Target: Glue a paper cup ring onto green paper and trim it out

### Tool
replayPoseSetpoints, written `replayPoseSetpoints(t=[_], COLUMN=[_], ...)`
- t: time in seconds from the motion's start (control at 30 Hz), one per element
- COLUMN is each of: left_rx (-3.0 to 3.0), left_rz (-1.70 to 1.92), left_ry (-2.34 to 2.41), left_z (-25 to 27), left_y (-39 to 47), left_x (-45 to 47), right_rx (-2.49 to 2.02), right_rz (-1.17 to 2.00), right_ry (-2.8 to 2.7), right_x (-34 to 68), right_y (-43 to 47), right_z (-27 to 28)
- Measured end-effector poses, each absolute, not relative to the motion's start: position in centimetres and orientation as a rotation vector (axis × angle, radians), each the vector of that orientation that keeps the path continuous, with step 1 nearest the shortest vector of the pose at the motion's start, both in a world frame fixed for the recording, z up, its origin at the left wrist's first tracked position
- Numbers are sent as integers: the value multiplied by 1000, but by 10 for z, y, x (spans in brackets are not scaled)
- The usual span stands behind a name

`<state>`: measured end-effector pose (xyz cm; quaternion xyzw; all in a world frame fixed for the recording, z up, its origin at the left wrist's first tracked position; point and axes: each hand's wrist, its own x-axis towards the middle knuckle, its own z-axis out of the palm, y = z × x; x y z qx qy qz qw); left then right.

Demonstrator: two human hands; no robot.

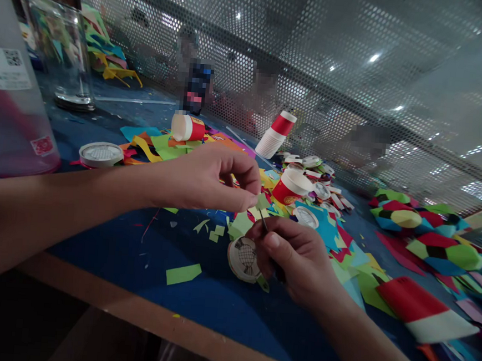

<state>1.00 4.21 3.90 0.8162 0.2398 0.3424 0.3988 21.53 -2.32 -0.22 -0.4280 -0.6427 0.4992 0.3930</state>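
Note:
My left hand (220, 176) reaches in from the left above the table, thumb and forefinger pinching a small green paper piece (261, 202). Fingers of my right hand (297, 257) are closed around what looks like scissors; only a thin dark metal blade (264, 222) shows, its tip at the green piece. The handle is mostly hidden by the fingers. Just left of my right hand is a round white disc (243, 259) with a candy-like line drawing; whether it touches the hand I cannot tell. A green paper strip (183, 274) and tiny green squares (217, 233) lie nearby.
Coloured paper scraps cover the blue table (122, 249). Behind them are a red-and-white paper cup (290, 189), a tipped cup (189, 128) and a leaning cup stack (275, 136). A glass bottle (63, 55) stands left; a perforated metal screen (235, 46) rises behind. Folded paper shapes (444, 246) lie right.

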Motion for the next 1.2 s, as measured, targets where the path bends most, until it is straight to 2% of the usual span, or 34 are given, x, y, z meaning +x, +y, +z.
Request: replayPoseSetpoints(t=[1.2], left_rx=[2067], left_rz=[836], left_ry=[571], left_z=[39], left_y=[43], left_x=[9], right_rx=[-1063], right_rz=[1272], right_ry=[-1628], right_x=[221], right_y=[-24], right_z=[-6])
